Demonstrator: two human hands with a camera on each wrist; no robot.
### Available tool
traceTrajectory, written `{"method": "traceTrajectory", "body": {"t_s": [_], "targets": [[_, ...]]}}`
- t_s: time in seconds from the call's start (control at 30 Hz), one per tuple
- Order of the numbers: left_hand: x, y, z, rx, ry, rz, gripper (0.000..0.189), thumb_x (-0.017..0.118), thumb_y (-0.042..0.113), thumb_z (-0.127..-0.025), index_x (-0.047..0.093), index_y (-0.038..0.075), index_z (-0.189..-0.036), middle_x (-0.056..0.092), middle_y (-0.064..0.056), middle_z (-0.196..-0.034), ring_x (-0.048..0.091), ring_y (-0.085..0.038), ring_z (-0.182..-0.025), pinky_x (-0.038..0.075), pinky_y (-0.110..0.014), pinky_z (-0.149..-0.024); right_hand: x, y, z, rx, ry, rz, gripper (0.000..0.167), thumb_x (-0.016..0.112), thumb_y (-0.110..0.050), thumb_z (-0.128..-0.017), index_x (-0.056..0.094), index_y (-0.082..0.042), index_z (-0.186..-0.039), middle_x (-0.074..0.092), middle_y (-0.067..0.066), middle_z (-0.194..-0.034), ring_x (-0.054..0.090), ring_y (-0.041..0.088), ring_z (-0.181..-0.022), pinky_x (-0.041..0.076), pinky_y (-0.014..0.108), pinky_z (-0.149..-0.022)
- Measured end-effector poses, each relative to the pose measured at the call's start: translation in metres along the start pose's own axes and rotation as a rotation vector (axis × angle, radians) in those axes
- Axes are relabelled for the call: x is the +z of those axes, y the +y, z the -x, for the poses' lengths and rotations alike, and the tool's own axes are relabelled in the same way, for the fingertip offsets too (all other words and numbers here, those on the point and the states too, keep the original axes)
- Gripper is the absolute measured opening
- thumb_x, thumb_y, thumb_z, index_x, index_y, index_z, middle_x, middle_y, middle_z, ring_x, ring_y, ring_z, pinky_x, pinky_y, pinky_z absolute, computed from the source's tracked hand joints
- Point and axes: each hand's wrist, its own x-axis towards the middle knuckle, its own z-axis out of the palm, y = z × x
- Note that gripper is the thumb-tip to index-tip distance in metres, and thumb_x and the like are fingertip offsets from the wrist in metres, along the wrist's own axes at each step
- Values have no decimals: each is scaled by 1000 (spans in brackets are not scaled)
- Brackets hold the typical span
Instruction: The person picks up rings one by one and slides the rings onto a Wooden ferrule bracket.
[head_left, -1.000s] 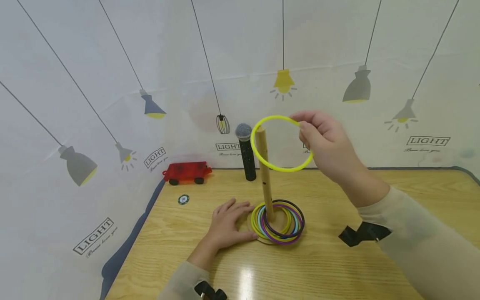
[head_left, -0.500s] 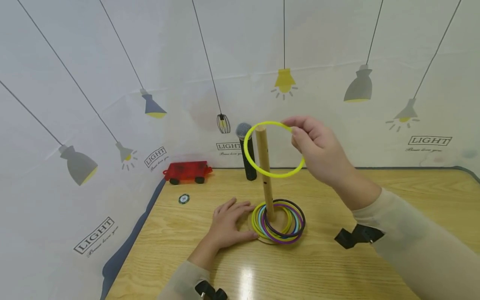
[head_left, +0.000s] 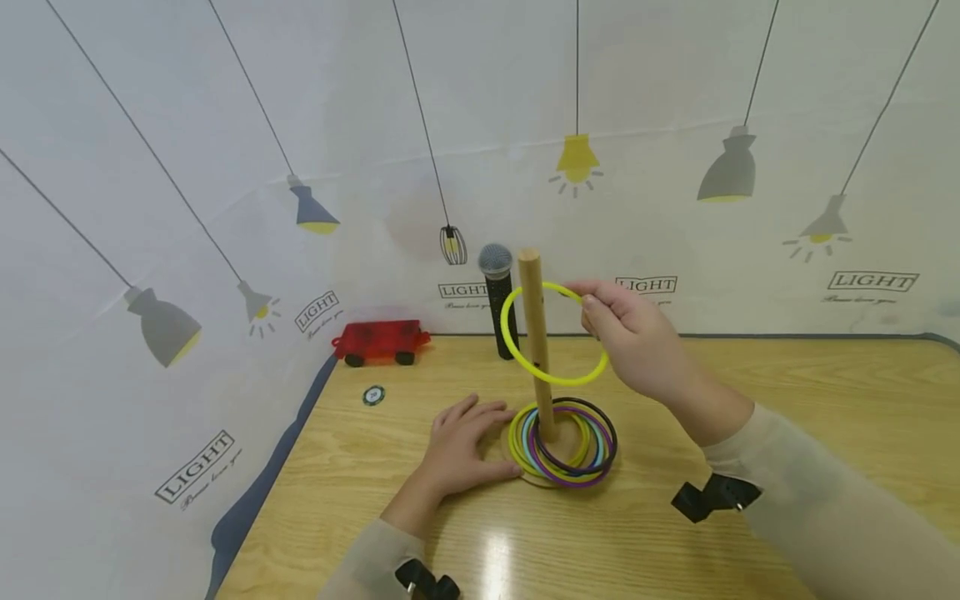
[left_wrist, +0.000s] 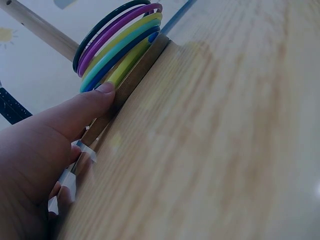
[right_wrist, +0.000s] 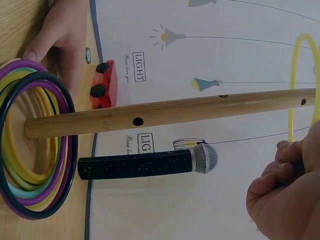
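My right hand (head_left: pixel 639 340) pinches a bright yellow ring (head_left: pixel 573 381) by its right side, between thumb and fingers. The ring encircles the upper part of an upright wooden peg (head_left: pixel 534 321), whose top stands above it. Around the peg's foot lies a loose stack of rings (right_wrist: pixel 66 165) in yellow, turquoise, blue, purple and black. They rest on the round wooden base (left_wrist: pixel 130 90). My left hand (head_left: pixel 463 452) lies spread on the table at the base's left side. Its thumb (left_wrist: pixel 95 102) touches the base's edge, beside the lowest rings.
Behind the peg a black microphone (head_left: pixel 496 261) stands upright. A red toy wagon (head_left: pixel 382 341) is at the back left of the wooden table (head_left: pixel 637 533), with a round chip (head_left: pixel 373 395) before it. A wall cloth (head_left: pixel 637 75) printed with lamps rises behind.
My right hand has come down and left with the yellow ring, passing it over the peg's top and lower along it. My left hand has stayed at the base.
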Motion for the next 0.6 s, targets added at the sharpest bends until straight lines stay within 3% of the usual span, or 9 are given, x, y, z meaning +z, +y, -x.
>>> {"method": "traceTrajectory", "body": {"t_s": [0.3, 0.6], "targets": [[-2, 2, -1, -8, -4, 5, 80, 84, 65, -82, 64, 29, -150, 54, 5, -159, 30, -37, -157, 19, -64, -121, 5, 19, 14, 17, -56, 20, 35, 42, -14, -116, 66, 1, -135, 49, 7, -75, 38, 20, -60, 39, 32, -64], [-2, 3, 0, -17, -5, 7, 80, 86, 64, -81, 64, 30, -150, 53, 7, -159, 29, -36, -157, 19, -63, -121, 10, 32, 25, 83, -72, 56, 35, 42, -19, -117, 66, -1, -135, 51, 5, -79, 42, 19, -63, 43, 33, -66]]}}
